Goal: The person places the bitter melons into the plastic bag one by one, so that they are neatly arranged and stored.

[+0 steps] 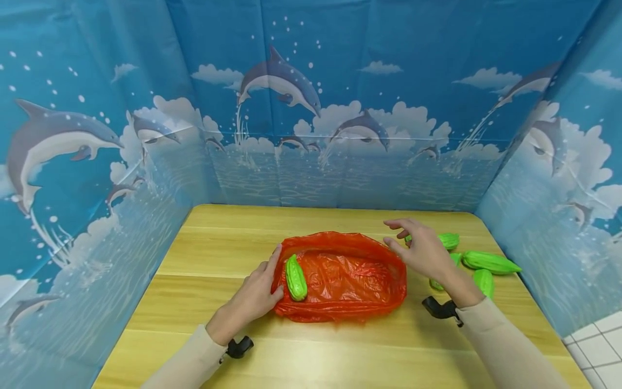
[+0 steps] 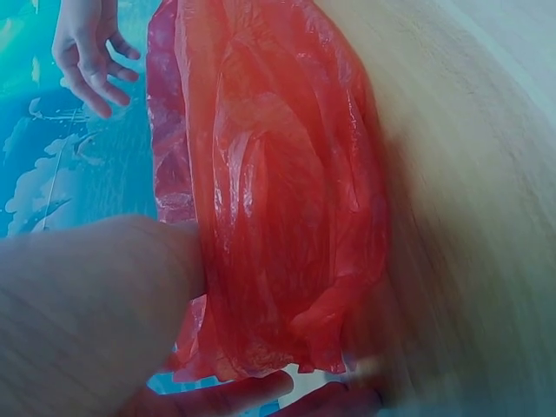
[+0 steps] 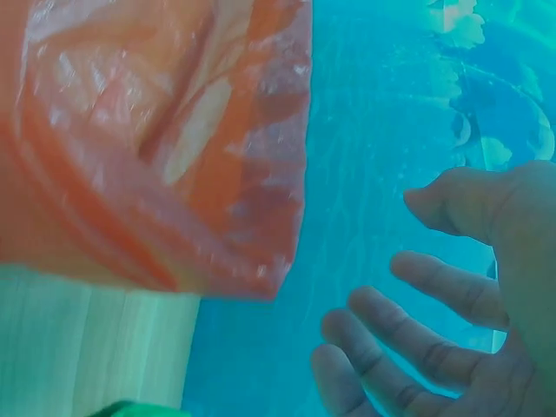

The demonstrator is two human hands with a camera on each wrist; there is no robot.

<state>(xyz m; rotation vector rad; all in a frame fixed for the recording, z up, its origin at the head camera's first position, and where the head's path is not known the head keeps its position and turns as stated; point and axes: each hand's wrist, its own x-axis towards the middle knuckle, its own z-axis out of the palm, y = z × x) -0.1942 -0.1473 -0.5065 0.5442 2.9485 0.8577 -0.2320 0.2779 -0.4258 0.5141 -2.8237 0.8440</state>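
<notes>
Seen from my remote seat, two bare hands work at a red bag that lies between them on a wooden table, its mouth spread upward. The left hand grips the bag's near-left end, thumb over the rim and fingers along the outer wall; I take this hold to be a prop, since film so thin would probably sag shut if let go. Just inside that grip, close by the thumb, one ribbed green pod rests on the bag floor, tilted a little, and its weight may help to pin that end down. From the pod to the far end of the bag, away from the grip, the crumpled floor is bare. The right hand is released: its fingers are spread and slightly bent, holding nothing, and the right wrist view shows me a gap between them and the bag wall. Other green pods lie on the table around that hand, one just past its knuckles, one farther out and one beside the forearm; hand and arm cover parts of the group, so I cannot give a sure count. Their place on this side, I judge, leaves them within easy reach of the free hand while the gripping one minds the bag. Behind both hands, beyond the table's far edge, hangs a dolphin-print curtain.
</notes>
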